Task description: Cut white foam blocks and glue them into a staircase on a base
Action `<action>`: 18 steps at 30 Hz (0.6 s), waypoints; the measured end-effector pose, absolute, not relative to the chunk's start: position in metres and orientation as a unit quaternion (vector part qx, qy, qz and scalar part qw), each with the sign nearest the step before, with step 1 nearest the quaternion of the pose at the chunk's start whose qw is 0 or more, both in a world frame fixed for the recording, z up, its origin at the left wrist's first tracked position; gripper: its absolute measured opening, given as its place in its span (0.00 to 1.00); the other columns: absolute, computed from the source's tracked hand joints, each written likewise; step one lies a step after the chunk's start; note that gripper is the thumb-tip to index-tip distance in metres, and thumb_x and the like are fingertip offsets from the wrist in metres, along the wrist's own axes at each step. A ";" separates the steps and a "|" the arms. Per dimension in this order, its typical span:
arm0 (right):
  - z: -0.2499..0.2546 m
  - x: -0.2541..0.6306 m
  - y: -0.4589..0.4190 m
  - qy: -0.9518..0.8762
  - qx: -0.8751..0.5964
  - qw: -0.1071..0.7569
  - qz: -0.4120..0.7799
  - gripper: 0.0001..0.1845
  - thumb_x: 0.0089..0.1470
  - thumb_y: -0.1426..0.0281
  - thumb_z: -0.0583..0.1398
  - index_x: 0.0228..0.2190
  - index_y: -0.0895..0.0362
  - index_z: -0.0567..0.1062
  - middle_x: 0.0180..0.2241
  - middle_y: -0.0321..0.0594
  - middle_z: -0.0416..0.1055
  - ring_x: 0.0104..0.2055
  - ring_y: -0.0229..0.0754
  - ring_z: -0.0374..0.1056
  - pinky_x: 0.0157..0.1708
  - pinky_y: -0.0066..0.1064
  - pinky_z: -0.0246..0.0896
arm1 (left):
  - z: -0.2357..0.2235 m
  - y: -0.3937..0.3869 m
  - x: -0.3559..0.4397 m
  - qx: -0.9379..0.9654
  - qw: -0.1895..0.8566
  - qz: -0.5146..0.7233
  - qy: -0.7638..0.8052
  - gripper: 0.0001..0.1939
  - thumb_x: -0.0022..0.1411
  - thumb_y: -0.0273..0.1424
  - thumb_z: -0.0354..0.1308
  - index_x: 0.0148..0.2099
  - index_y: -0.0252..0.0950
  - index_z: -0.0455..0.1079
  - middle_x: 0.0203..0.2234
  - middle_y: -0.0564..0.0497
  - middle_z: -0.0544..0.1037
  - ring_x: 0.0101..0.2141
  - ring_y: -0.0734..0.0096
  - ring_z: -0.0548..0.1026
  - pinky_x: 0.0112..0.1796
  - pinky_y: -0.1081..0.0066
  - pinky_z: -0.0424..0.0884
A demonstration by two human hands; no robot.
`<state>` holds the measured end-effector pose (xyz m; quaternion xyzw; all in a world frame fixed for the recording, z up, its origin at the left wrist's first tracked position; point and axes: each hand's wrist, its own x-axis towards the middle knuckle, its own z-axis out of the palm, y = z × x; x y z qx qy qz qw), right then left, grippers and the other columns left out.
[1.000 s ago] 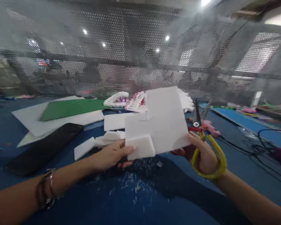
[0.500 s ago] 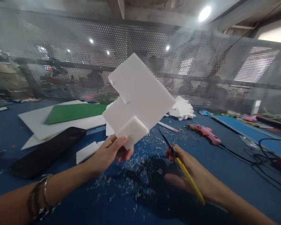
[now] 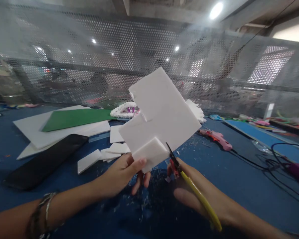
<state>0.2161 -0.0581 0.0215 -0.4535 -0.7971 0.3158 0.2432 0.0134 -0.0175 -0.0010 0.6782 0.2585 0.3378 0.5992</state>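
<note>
My left hand (image 3: 124,174) pinches the lower corner of a white foam sheet (image 3: 161,113) and holds it tilted up above the blue table (image 3: 239,176). A smaller white foam block (image 3: 150,153) is stuck on the sheet's lower edge, just above my thumb. My right hand (image 3: 198,194) grips yellow-handled scissors (image 3: 189,186). Their dark blades (image 3: 170,153) point up and meet the sheet's lower edge beside the block. A bracelet circles my left wrist.
White foam offcuts (image 3: 102,154) and shavings lie under the hands. A black strip (image 3: 42,161), white boards and a green sheet (image 3: 76,118) sit at left. A pink glue gun (image 3: 218,136) and dark cables (image 3: 274,159) lie at right. Perforated mesh (image 3: 89,59) closes the back.
The foam sheet went from lying flat between both hands to being lifted and tilted by my left hand alone. The scissors swung down, then their blades rose to the sheet's lower edge.
</note>
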 end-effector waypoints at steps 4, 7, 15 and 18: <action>0.021 0.216 -0.057 -0.804 -0.471 0.241 0.270 0.21 0.47 0.52 0.52 0.32 0.58 0.65 0.27 0.40 0.64 0.28 0.40 0.60 0.28 0.34 0.59 | 0.000 -0.017 0.013 0.681 0.576 0.344 0.294 0.21 0.57 0.45 0.45 0.23 0.33 0.60 0.14 0.57 0.66 0.10 0.86 0.60 0.13 0.81 0.53; 0.018 0.216 -0.054 -0.810 -0.461 0.244 0.267 0.22 0.48 0.51 0.51 0.30 0.58 0.66 0.25 0.38 0.63 0.27 0.39 0.59 0.27 0.32 0.58 | 0.002 -0.017 0.012 0.683 0.568 0.340 0.307 0.21 0.57 0.44 0.45 0.22 0.34 0.60 0.13 0.57 0.66 0.09 0.87 0.59 0.13 0.81 0.52; 0.012 0.217 -0.049 -0.826 -0.458 0.267 0.189 0.23 0.54 0.55 0.45 0.20 0.58 0.66 0.23 0.40 0.63 0.24 0.36 0.58 0.25 0.30 0.53 | 0.007 -0.017 0.011 0.683 0.583 0.317 0.303 0.20 0.56 0.45 0.45 0.22 0.34 0.60 0.13 0.58 0.65 0.09 0.86 0.59 0.13 0.81 0.51; 0.011 0.217 -0.050 -0.828 -0.466 0.262 0.167 0.23 0.55 0.57 0.44 0.18 0.58 0.64 0.20 0.37 0.60 0.21 0.34 0.55 0.22 0.28 0.50 | 0.008 -0.017 0.012 0.684 0.587 0.316 0.296 0.19 0.56 0.44 0.45 0.22 0.34 0.59 0.13 0.58 0.65 0.09 0.86 0.59 0.12 0.81 0.51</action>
